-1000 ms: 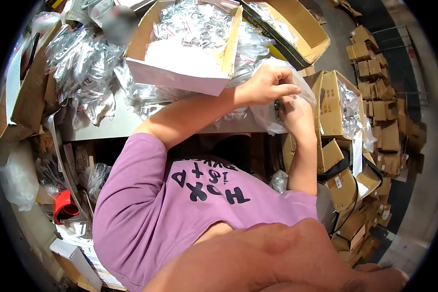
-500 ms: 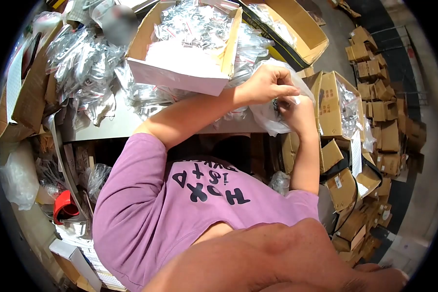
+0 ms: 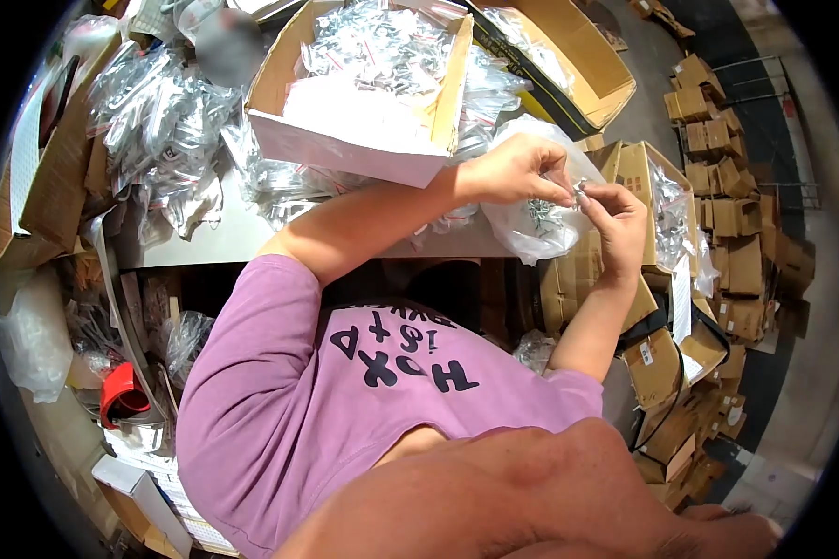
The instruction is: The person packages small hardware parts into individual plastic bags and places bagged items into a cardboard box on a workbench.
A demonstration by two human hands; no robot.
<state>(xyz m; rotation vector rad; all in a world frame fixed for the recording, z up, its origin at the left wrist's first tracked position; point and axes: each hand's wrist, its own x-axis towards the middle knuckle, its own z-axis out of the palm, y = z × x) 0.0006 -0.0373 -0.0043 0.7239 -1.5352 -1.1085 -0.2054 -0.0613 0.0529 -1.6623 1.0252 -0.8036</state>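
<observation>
My left hand (image 3: 524, 170) reaches across from the left, its thumb and index finger pinched. Close against its fingertips is my right hand (image 3: 617, 216), also pinched, with a small silvery piece (image 3: 579, 195) between the fingertips. Whether the left fingers hold that same piece is too small to tell. Under and behind both hands lies a clear plastic bag (image 3: 517, 226) at the table's edge. Small dark metal parts (image 3: 542, 214) show inside the bag.
A cardboard box (image 3: 350, 147) of small packets stands beyond my left forearm. Plastic packets (image 3: 163, 130) are heaped at left. An open carton (image 3: 601, 70) is at the back; another carton (image 3: 636, 177) is at right. Many boxes (image 3: 708, 135) are stacked farther right.
My right hand has come out from over the bag, moving right and turning, with a small piece at its fingertips. More of the dark parts in the bag now shows.
</observation>
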